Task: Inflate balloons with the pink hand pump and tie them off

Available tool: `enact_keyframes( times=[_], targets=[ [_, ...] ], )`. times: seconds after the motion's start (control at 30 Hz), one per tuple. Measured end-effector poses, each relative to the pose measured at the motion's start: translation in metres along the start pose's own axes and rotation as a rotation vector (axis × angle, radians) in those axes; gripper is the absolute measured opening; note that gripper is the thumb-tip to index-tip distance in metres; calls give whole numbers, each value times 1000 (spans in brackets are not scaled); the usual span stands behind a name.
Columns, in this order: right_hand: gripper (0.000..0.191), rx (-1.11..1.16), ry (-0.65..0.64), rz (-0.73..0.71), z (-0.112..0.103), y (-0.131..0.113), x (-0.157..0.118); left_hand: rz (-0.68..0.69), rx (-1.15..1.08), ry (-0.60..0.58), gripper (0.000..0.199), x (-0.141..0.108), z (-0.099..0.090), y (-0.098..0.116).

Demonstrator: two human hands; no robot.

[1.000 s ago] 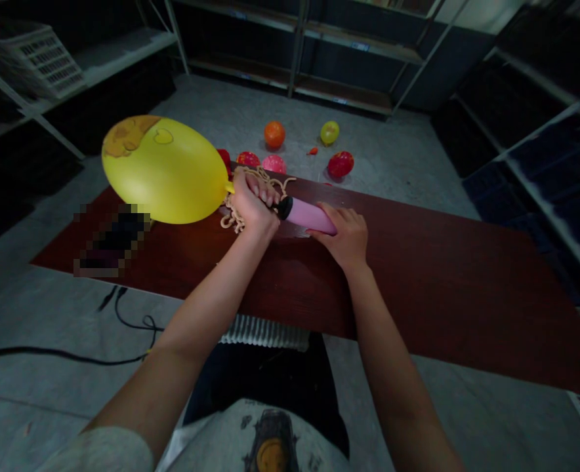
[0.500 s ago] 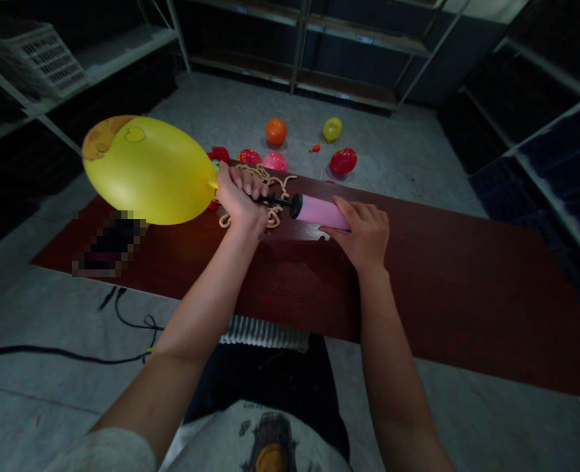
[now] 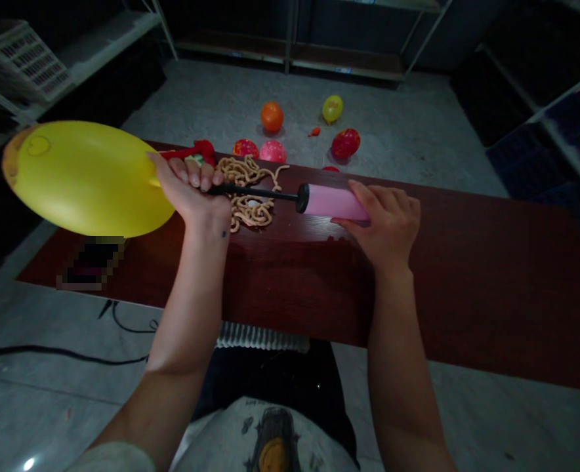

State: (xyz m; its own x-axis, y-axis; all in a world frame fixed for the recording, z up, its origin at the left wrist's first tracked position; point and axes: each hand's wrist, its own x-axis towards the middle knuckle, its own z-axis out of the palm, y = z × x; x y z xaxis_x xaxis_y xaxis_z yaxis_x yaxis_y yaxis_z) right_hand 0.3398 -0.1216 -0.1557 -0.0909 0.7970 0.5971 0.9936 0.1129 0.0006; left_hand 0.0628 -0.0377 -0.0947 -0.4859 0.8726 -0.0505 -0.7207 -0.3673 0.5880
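Observation:
A pink balloon pump [image 3: 336,201] with a black rod lies level between my hands above the table. My right hand [image 3: 386,223] is wrapped round its pink barrel. At the rod's left end, my left hand [image 3: 191,187] is closed on the pump's handle and on the neck of a large yellow balloon [image 3: 90,177]. The balloon is inflated and points left, with a heart outline and a brownish patch at its far end. Much of the rod shows between handle and barrel. My left fingers hide the nozzle and the balloon's mouth.
Tan cord [image 3: 243,174] lies tangled on the dark red table [image 3: 467,275], beside a red item [image 3: 204,151]. A blurred-out flat object [image 3: 93,262] rests near the left edge. Inflated balloons, including an orange one [image 3: 271,117], sit on the floor beyond. Shelves [image 3: 349,60] stand behind.
My left hand has moved left with the yellow balloon, drawing the black rod farther out of the barrel. My right hand has shifted slightly right with the barrel. The view has tilted down a little.

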Motion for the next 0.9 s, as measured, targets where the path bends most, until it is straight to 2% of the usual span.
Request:
enact_keyframes(
  times=[0.2, 0.3, 0.4, 0.57, 0.77, 0.9],
  targets=[
    [71, 10, -13, 6, 4, 6, 1, 21, 6, 11, 51, 5, 0, 7],
    [68, 3, -53, 25, 9, 6, -1, 35, 75, -21, 49, 6, -3, 0],
    [69, -2, -61, 26, 11, 6, -3, 64, 86, -1, 49, 9, -6, -10],
    [69, 8, -59, -3, 14, -4, -4, 30, 219, -69, 61, 11, -14, -27],
    [65, 32, -60, -32, 17, -32, 0, -13, 80, -66, 56, -15, -1, -48],
    [69, 45, -74, -53, 18, -46, 2, -41, 63, -72, 58, -31, 8, -52]
  ],
)
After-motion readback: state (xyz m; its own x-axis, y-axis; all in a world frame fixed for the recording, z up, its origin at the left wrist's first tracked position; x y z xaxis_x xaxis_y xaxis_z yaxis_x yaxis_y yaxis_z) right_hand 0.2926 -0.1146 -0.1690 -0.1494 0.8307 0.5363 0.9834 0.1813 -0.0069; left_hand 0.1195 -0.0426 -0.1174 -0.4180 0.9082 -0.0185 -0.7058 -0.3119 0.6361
